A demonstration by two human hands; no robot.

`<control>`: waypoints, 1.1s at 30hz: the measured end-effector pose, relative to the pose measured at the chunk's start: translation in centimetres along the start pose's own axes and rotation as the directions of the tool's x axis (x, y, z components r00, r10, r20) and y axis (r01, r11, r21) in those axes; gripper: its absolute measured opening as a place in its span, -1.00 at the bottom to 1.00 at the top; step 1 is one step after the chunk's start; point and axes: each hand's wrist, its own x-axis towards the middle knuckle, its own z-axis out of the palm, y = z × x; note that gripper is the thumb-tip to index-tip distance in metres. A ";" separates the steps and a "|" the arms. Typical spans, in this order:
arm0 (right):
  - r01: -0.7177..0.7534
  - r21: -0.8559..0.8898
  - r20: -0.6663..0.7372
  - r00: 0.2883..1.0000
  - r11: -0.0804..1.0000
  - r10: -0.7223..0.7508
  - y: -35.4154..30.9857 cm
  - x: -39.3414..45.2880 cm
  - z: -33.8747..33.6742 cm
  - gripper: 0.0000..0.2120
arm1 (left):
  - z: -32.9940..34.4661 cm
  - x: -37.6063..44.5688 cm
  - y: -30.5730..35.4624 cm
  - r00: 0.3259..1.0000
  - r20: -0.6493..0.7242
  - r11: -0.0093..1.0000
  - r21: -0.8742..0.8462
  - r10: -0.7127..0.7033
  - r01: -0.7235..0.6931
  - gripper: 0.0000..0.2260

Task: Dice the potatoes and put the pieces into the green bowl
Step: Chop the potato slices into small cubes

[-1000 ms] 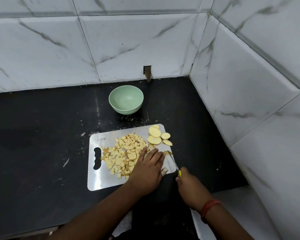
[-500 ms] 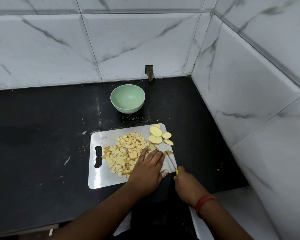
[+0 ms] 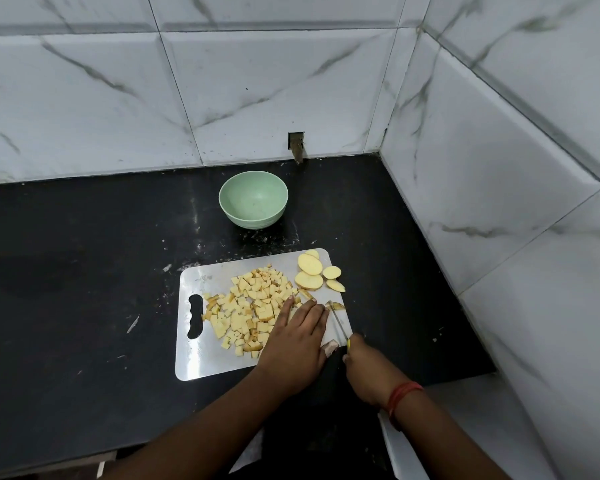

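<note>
A steel cutting board (image 3: 201, 358) lies on the black counter. Several diced potato pieces (image 3: 250, 306) are heaped on its middle. Round potato slices (image 3: 310, 273) lie at its far right corner. My left hand (image 3: 297, 341) rests flat, fingers straight, over potato at the board's right side; what lies under it is hidden. My right hand (image 3: 368, 370) grips a knife (image 3: 338, 322) with a yellow handle, its blade down on the board beside my left fingers. The green bowl (image 3: 253, 199) stands empty behind the board.
White marble-tiled walls close the counter at the back and on the right. A small bracket (image 3: 297, 147) sticks out of the back wall above the bowl. The counter's front edge runs just below the board. Crumbs dot the counter.
The hands and knife hold almost the same place on the board. The view has shifted slightly.
</note>
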 end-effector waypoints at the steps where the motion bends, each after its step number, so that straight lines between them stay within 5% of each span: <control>1: -0.002 0.002 0.003 1.000 1.000 0.002 0.1 -0.1 0.1 -0.68 | 0.0 0.0 0.0 1.000 0.001 1.000 0.004 0.000 0.000 -0.40; 4: -0.011 -0.005 0.015 1.000 1.000 0.011 0.2 -0.3 0.3 -0.60 | 0.0 0.0 0.2 1.000 0.010 1.000 0.021 0.001 -0.002 -0.39; 14: 0.009 0.039 0.036 0.999 0.999 -0.011 1.3 -1.7 0.6 -0.89 | 0.0 0.1 0.4 0.999 0.038 0.999 0.044 -0.023 0.022 -0.39; 18: 0.008 0.202 -0.029 1.000 0.979 -0.002 2.0 -2.4 0.3 -0.87 | -0.2 0.0 0.6 1.000 0.003 0.999 0.029 -0.019 0.019 -0.39; 24: 0.093 0.445 -0.237 0.971 0.891 0.017 2.1 -2.4 -1.7 -0.83 | -0.7 2.2 0.8 0.975 0.003 0.975 0.011 0.221 -0.221 -0.42; 33: 0.095 0.466 -0.202 0.979 0.880 0.001 2.5 -2.6 -2.7 -0.85 | -1.9 2.1 -0.9 0.971 -0.031 0.968 0.095 0.238 -0.234 -0.50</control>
